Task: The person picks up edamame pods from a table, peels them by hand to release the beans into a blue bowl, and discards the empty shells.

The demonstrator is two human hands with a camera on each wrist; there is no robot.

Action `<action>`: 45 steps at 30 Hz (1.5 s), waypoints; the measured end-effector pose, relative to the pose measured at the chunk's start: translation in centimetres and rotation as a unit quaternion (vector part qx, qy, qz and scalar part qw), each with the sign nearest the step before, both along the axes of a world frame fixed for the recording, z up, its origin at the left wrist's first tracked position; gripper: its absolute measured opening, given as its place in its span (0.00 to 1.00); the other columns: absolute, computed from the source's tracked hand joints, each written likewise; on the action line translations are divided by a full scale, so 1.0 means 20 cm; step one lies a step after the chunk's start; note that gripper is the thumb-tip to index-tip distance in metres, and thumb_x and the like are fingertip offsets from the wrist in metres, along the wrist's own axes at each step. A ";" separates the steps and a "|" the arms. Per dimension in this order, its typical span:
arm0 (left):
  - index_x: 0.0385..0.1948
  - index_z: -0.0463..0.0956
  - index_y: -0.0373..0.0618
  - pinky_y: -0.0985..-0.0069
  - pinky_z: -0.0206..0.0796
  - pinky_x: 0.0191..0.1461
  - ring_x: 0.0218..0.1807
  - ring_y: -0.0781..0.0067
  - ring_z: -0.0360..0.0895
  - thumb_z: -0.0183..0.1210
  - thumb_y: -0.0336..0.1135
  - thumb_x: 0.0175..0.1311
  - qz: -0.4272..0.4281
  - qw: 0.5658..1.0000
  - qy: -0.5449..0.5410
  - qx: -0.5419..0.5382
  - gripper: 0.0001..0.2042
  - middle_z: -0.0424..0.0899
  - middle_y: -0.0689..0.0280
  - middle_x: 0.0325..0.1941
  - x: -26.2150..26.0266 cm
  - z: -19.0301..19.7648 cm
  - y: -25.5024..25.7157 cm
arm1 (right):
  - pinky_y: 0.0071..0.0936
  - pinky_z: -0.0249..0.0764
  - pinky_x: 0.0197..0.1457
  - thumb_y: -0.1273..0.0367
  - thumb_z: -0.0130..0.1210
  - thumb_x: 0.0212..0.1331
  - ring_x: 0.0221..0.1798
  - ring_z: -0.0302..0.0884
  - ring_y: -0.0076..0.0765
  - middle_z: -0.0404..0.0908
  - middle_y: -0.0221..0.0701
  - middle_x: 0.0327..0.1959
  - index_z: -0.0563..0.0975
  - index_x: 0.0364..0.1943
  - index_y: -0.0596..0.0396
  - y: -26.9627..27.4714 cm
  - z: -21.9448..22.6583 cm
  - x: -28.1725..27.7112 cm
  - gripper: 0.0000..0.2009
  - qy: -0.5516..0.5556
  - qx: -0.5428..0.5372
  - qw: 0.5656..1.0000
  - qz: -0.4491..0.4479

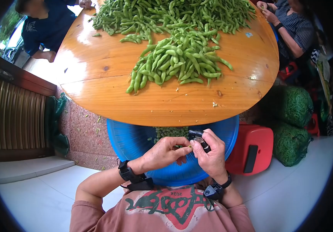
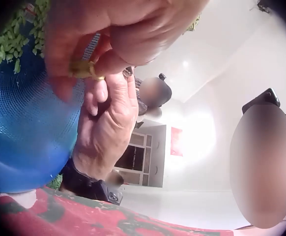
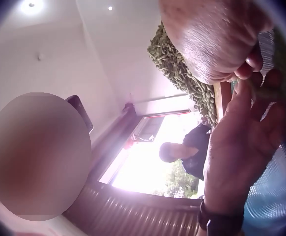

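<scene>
Both hands are close together over a blue basin (image 1: 116, 143). My left hand (image 1: 168, 150) pinches a soybean pod (image 2: 85, 70) between thumb and fingers, the pod yellowish green in the left wrist view. Right against it, my right hand (image 1: 211, 152) has curled fingers, with its thumb tip at the pod's end. A black and silver item (image 1: 204, 144) lies along the right hand's fingers; its kind cannot be made out. Shelled green beans (image 1: 170, 132) lie in the basin below the hands. In the right wrist view the right hand partly hides the pod.
A wooden table (image 1: 166, 108) bears a near pile of soybean pods (image 1: 178, 58) and a larger pile (image 1: 166, 13) behind. A red stool (image 1: 251, 147) and full green net sacks (image 1: 290, 143) stand at right. One person (image 1: 46, 27) sits at left, another (image 1: 294, 31) at right.
</scene>
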State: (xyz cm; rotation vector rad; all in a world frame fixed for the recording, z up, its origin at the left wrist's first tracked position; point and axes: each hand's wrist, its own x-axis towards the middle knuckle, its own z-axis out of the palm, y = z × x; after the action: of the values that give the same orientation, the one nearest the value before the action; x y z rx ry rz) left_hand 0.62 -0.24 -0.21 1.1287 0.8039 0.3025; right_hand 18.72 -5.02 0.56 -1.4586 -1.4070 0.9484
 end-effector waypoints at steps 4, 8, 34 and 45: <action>0.45 0.78 0.39 0.78 0.74 0.43 0.35 0.79 0.80 0.55 0.39 0.75 0.005 0.995 -0.073 -0.072 0.12 0.82 0.67 0.33 -0.01 -0.02 0.00 | 0.32 0.70 0.31 0.78 0.62 0.56 0.28 0.74 0.37 0.73 0.35 0.27 0.78 0.34 0.61 0.01 0.02 0.00 0.04 -0.030 0.030 0.999 -0.001; 0.44 0.77 0.38 0.78 0.72 0.42 0.36 0.80 0.79 0.53 0.38 0.76 -0.002 0.994 -0.061 -0.094 0.11 0.80 0.67 0.32 -0.01 0.01 0.01 | 0.31 0.69 0.30 0.78 0.62 0.56 0.26 0.74 0.34 0.72 0.34 0.26 0.78 0.34 0.61 0.01 0.02 0.01 0.05 0.026 -0.020 0.999 -0.017; 0.44 0.72 0.44 0.82 0.54 0.30 0.27 0.86 0.60 0.47 0.32 0.75 -0.055 0.992 -0.063 -0.090 0.06 0.65 0.76 0.24 0.01 -0.01 0.01 | 0.14 0.62 0.20 0.72 0.60 0.66 0.20 0.66 0.11 0.72 0.20 0.19 0.76 0.35 0.57 0.02 0.06 0.04 0.05 0.262 -0.164 0.951 -0.032; 0.44 0.79 0.43 0.86 0.62 0.36 0.31 0.88 0.67 0.46 0.28 0.72 -0.030 0.990 -0.071 -0.116 0.11 0.77 0.75 0.33 0.00 0.01 0.04 | 0.15 0.63 0.20 0.74 0.60 0.65 0.21 0.68 0.11 0.73 0.22 0.21 0.78 0.37 0.59 0.01 0.10 0.05 0.03 0.275 -0.159 0.948 -0.022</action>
State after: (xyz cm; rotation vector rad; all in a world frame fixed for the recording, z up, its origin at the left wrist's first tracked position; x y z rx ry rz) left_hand 0.62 0.56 0.08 0.9007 0.6591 0.2287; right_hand 19.79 -4.87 2.50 -1.2968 -0.8341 1.4682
